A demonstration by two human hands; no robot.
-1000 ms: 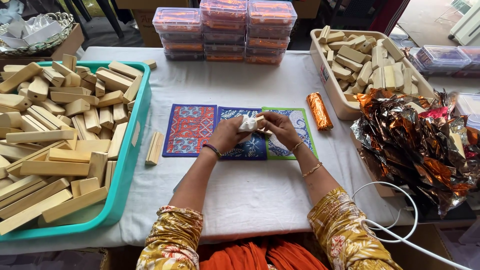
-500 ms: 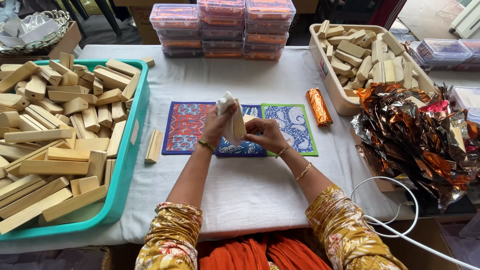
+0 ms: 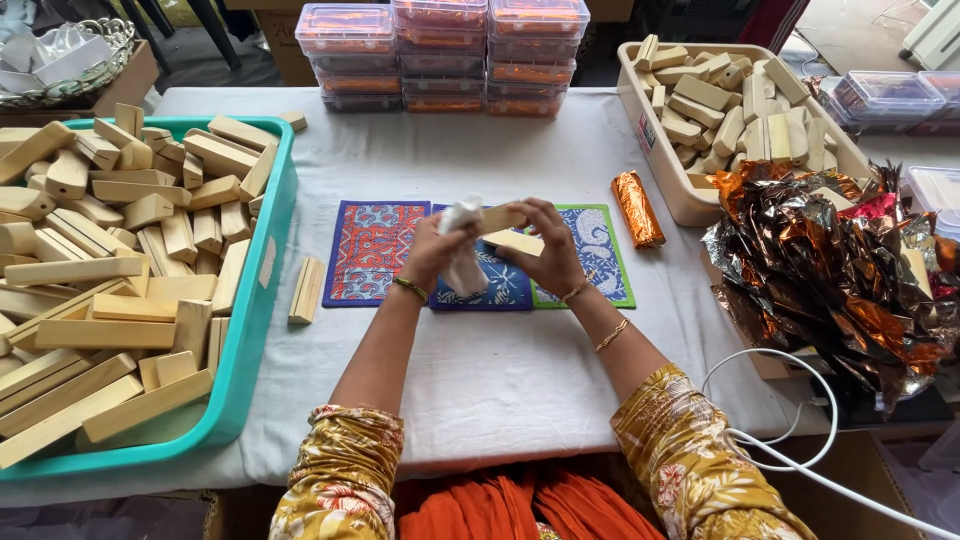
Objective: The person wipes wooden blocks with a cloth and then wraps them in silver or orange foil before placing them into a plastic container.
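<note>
My left hand (image 3: 437,247) grips a crumpled white cloth (image 3: 463,245) that hangs down against one end of a pale wooden block (image 3: 505,218). My right hand (image 3: 551,240) holds that block from the right side, with a second pale block (image 3: 514,242) under its fingers. Both hands hover above three patterned mats: a red one (image 3: 368,250), a blue one (image 3: 497,287) and a green-edged one (image 3: 597,250).
A teal tub (image 3: 252,310) at left is heaped with wooden blocks; one loose block (image 3: 307,289) lies beside it. A beige tub (image 3: 672,165) of blocks sits at right. An orange foil-wrapped bar (image 3: 637,208), crumpled foil sheets (image 3: 840,270), stacked clear boxes (image 3: 440,50) and a white cable (image 3: 800,460) surround the mats.
The hands have lifted the block and turned it from upright to lying level. The white cloth has shifted to the left end of the block.
</note>
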